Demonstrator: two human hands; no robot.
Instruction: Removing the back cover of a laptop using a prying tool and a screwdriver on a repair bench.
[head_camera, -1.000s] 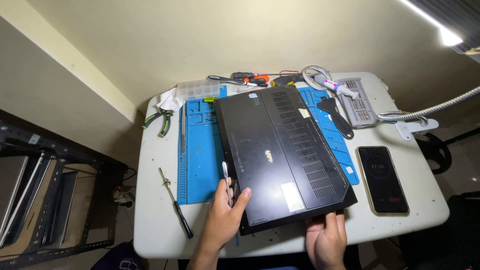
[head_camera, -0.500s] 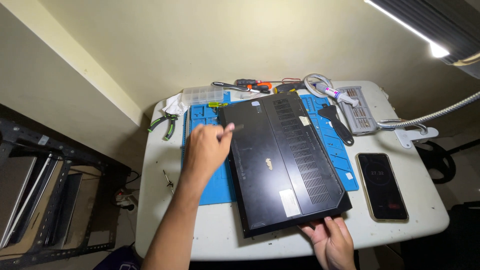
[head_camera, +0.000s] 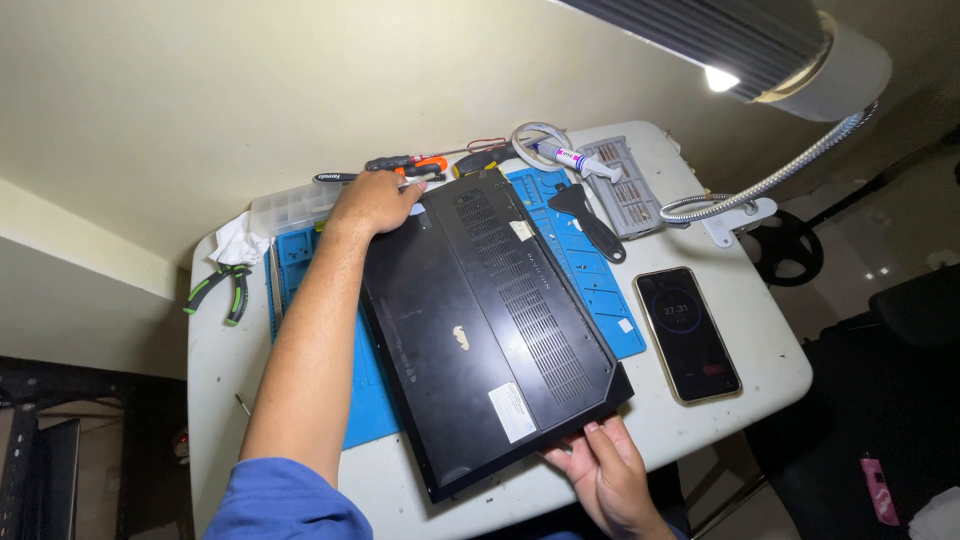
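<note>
Two hands grip black laptop (head_camera: 480, 320): left hand (head_camera: 375, 200) far corner, right hand (head_camera: 600, 470) near edge.

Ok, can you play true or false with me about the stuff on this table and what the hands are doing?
1. The laptop lies upside down, its vented black bottom facing up. True.
2. The left hand rests at the laptop's far corner. True.
3. The right hand is holding the pliers. False: it grips the laptop's near edge, and the green-handled pliers lie alone at the table's left side.
4. The phone sits on top of the laptop. False: it lies on the white table, to the right of the laptop.
5. A blue mat lies under the laptop. True.
6. The phone's screen is dark. False: it is lit.
</note>
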